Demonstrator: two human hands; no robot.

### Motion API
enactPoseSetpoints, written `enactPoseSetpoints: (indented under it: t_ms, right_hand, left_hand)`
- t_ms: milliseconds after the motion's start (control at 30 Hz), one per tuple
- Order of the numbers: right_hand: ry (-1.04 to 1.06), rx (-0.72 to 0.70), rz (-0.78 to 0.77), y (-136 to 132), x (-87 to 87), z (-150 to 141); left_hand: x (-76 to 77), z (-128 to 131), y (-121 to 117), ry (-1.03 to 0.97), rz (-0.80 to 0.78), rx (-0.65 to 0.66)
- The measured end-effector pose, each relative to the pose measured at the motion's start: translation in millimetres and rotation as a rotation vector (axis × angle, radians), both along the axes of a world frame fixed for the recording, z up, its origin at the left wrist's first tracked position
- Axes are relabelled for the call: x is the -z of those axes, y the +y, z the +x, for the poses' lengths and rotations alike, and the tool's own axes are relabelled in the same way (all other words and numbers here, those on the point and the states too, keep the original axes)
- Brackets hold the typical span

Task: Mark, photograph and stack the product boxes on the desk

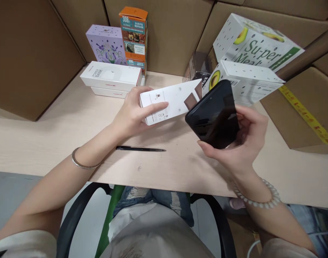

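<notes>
My left hand (134,113) grips a small white product box (172,100) by its left end, thumb on top, and holds it just above the wooden desk (59,132). My right hand (240,141) holds a black phone (213,114) tilted, with its dark screen facing me and its top edge close to the right end of the white box. A black pen (139,148) lies on the desk below my left hand.
Two stacked white power bank boxes (110,77) sit at the back left, with a purple box (106,44) and a tall orange box (133,36) behind them. Avocado-printed white cartons (250,57) stand back right. Brown cardboard boxes (27,53) wall the desk.
</notes>
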State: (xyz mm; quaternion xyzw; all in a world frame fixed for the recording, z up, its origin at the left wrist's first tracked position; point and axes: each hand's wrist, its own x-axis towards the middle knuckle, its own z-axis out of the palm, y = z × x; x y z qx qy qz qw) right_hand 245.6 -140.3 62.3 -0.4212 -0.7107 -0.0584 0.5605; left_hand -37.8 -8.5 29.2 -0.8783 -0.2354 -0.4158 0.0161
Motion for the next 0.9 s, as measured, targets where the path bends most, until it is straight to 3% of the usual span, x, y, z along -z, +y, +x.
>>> enactPoseSetpoints:
  t_ms: [667,800,900]
  right_hand:
    - [-0.061,0.048,-0.185,-4,13.0,2]
    - [-0.126,-0.005,-0.302,-6,14.1,5]
    - [-0.255,-0.048,-0.488,-6,15.6,8]
  left_hand:
    - [1.2,1,-1,0.004,0.056,-0.032]
    - [4.0,3,1,-0.052,0.007,-0.018]
    - [5.6,1,7,-0.163,-0.054,-0.046]
